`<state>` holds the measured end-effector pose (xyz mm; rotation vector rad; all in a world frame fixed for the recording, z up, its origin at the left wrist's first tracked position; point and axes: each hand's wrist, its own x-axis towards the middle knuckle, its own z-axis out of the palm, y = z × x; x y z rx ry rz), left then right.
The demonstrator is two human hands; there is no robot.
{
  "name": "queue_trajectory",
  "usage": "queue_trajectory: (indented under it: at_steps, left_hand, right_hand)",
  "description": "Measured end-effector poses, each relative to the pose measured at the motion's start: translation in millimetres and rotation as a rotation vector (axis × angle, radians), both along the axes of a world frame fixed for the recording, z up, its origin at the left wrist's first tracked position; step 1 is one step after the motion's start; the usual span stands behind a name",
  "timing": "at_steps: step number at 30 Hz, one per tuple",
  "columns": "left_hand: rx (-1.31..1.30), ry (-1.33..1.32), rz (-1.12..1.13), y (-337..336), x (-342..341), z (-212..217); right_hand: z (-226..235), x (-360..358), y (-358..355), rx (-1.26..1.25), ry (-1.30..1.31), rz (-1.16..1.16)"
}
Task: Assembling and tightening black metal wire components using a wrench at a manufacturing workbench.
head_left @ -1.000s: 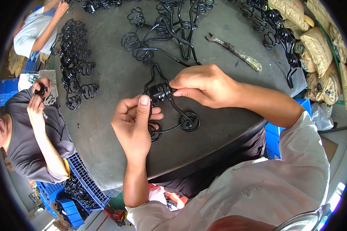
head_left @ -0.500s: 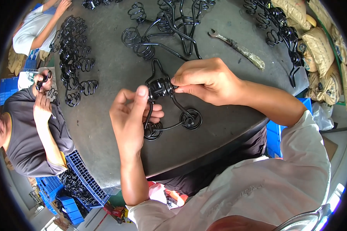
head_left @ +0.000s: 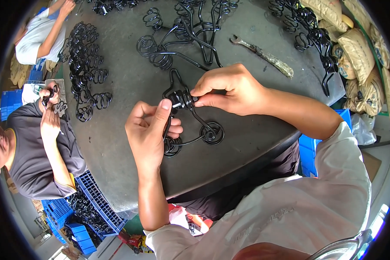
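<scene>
Between my hands is a black double-coil wire spring (head_left: 212, 133), its narrow loop pointing to the far side and its two coils toward me. A black clamp (head_left: 181, 100) sits across its middle. My left hand (head_left: 148, 136) is closed on the spring and clamp from the left, thumb against the clamp's end and fingers underneath. From the right, my right hand (head_left: 233, 92) pinches the clamp's other end with thumb and forefinger. Whatever small part lies between those fingertips is mostly hidden.
More black springs lie tangled beyond my hands (head_left: 177, 34), in a row at left (head_left: 84, 69) and at far right (head_left: 318, 43). An open-end wrench (head_left: 262, 54) with a wrapped handle rests on the dark table (head_left: 121, 143). A co-worker (head_left: 43, 147) sits at left, by blue crates (head_left: 100, 203).
The clamp has turned slightly in my grip, and a shiny metal piece now shows near my left thumb. Both hands have barely moved, and the view has shifted a little.
</scene>
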<state>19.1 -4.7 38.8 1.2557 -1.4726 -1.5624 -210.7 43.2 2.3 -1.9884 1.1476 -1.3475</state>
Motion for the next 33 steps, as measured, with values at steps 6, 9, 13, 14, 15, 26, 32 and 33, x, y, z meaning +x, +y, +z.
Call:
queue_trajectory:
  at_steps: [6,9,13,14,15,26,32,33]
  left_hand:
    - [-0.007,0.012,-0.005,0.2,-0.5,0.9]
    - [-0.012,0.010,-0.003,0.0,-0.5,1.1]
    - [-0.019,0.008,-0.004,0.6,-0.7,-0.1]
    - [-0.019,0.008,-0.007,0.7,-1.0,-0.1]
    - [-0.008,0.020,0.002,0.6,-1.2,0.7]
    - [-0.024,-0.013,0.003,0.6,-0.7,1.4]
    - [-0.016,0.016,-0.001,1.5,-3.9,3.8]
    - [-0.015,0.012,0.008,2.0,-3.3,3.3]
  right_hand:
    - [4.0,-2.9,0.8,0.046,-0.015,0.008]
    - [5.7,-5.6,-2.4,0.079,0.054,0.028]
    - [5.4,-1.1,-3.9,0.044,0.214,0.012]
    - [5.1,0.7,-2.8,0.044,0.214,0.009]
    - [5.2,2.8,-1.5,0.102,0.234,0.013]
    - [11.6,1.8,-0.3,0.282,0.432,0.030]
    - [9.8,1.6,0.6,0.092,0.291,0.008]
    - [11.6,1.9,1.5,0.095,0.372,-0.013]
